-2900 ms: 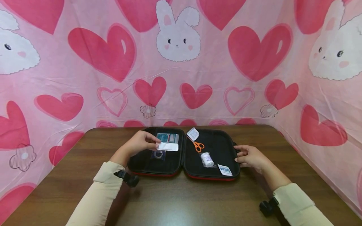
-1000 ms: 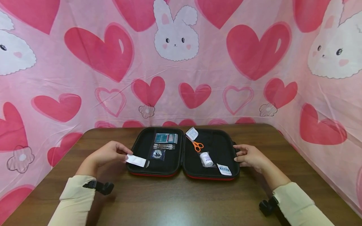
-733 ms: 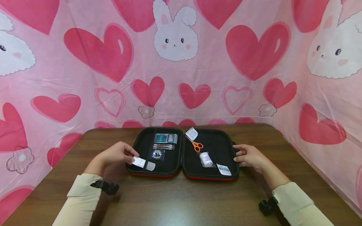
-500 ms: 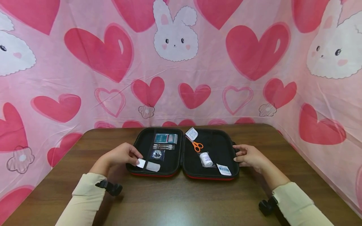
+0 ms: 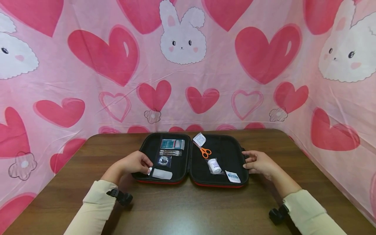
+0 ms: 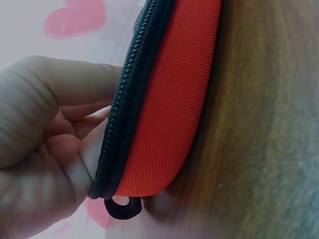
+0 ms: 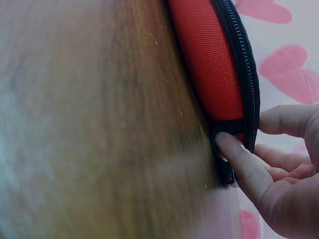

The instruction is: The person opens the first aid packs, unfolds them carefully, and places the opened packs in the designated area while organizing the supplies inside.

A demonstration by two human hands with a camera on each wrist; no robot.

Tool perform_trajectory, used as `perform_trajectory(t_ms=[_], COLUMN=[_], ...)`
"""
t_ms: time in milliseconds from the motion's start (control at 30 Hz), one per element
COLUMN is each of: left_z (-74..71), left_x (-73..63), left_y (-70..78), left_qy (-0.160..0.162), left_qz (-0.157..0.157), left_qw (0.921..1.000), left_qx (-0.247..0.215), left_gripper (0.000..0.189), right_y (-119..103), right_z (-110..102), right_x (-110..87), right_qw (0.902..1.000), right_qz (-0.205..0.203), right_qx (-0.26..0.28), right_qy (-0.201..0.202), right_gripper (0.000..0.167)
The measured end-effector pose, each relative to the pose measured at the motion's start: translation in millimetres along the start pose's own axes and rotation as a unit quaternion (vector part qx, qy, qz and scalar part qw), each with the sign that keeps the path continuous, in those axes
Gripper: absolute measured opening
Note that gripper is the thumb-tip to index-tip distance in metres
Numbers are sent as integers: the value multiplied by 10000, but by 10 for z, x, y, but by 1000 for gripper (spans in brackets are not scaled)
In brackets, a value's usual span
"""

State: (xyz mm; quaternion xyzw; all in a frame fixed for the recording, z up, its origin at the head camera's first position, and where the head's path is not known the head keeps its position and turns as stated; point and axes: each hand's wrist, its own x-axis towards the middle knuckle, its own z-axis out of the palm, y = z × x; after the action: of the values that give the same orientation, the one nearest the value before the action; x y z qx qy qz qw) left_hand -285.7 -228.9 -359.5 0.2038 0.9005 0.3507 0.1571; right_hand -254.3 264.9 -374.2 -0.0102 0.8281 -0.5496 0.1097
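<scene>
A black-lined zip case (image 5: 229,148) with a red outside lies open flat on the table. My left hand (image 5: 133,162) reaches over its left rim and pinches the end of a white adhesive bandage (image 5: 162,174), which runs under a dark elastic band. In the left wrist view the fingertips are hidden behind the red shell (image 6: 169,99). My right hand (image 5: 259,162) holds the case's right edge; in the right wrist view its thumb presses a black loop (image 7: 224,129) there. Above the bandage are a bagged clear roll (image 5: 163,160), thin tubes (image 5: 170,152) and a teal packet (image 5: 172,144).
In the right half lie orange-handled scissors (image 5: 205,152) tucked in a white packet (image 5: 199,139), a bagged white bandage roll (image 5: 214,166) and a blue-and-white sachet (image 5: 233,176). The wooden table (image 5: 188,209) reaches a pink heart-print cloth (image 5: 188,104) behind.
My left hand moved from over the case's middle to its left rim, then rightward, sliding the bandage under the band. The right hand keeps its place on the right edge.
</scene>
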Motion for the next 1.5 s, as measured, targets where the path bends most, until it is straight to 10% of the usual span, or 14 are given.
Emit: perform_trajectory(t_ms=[733, 1500], left_z=[-23, -148], left_x=[-135, -414], left_y=[-9, -141], left_qy=[22, 1197], left_qz=[3, 249], left_qw=[9994, 9892], left_qx=[-342, -810], left_gripper=[30, 38], right_y=[-10, -91], right_z=[5, -99], right_x=[-18, -93], right_qw=[10000, 9991], right_qz=[-13, -370], right_qx=[-54, -216], right_qy=[-34, 11], right_gripper=[65, 57])
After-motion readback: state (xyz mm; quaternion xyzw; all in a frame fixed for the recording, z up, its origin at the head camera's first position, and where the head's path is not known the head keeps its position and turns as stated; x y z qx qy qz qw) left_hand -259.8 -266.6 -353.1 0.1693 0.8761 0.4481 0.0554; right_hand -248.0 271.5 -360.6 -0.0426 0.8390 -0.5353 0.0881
